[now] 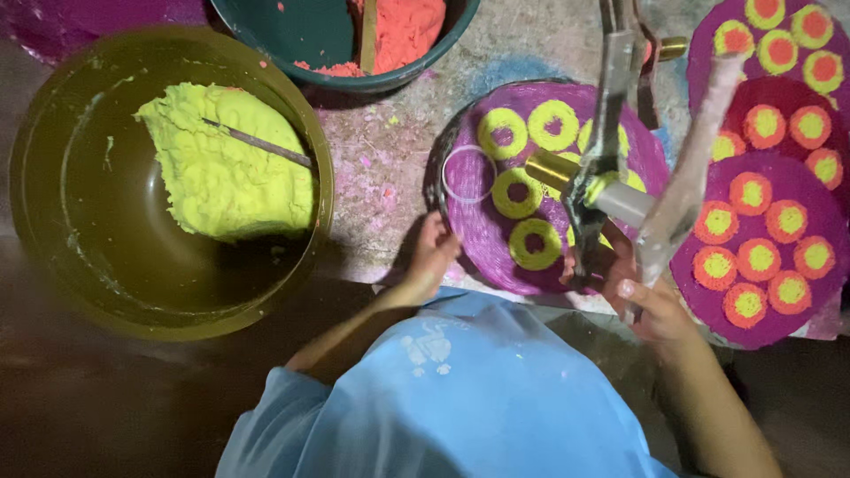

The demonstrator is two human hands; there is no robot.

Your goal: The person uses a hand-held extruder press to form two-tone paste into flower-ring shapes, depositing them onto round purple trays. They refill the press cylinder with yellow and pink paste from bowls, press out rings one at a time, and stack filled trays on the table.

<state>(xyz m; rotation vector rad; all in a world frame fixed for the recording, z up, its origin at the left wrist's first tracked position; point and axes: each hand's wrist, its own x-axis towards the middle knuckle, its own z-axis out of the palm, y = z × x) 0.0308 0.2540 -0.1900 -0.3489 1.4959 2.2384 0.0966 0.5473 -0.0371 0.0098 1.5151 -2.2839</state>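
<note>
No package, label, sign or screen showed anywhere in the view; only open bowls and woven mats lay there, none bearing any wrapping or print.

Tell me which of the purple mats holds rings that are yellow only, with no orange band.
The purple mat under the left hand: its rings are plain yellow-green around purple centres. The mats to the right hold orange-ringed pieces.

Dim overall, with light falling on the centre and upper right of the view. The bottom edge and the 7 to 9 o'clock corner sink into dark shadow. The metal tool (620, 168) at 2 o'clock is smeared by blur. Colours look saturated; fine detail is soft.
</note>
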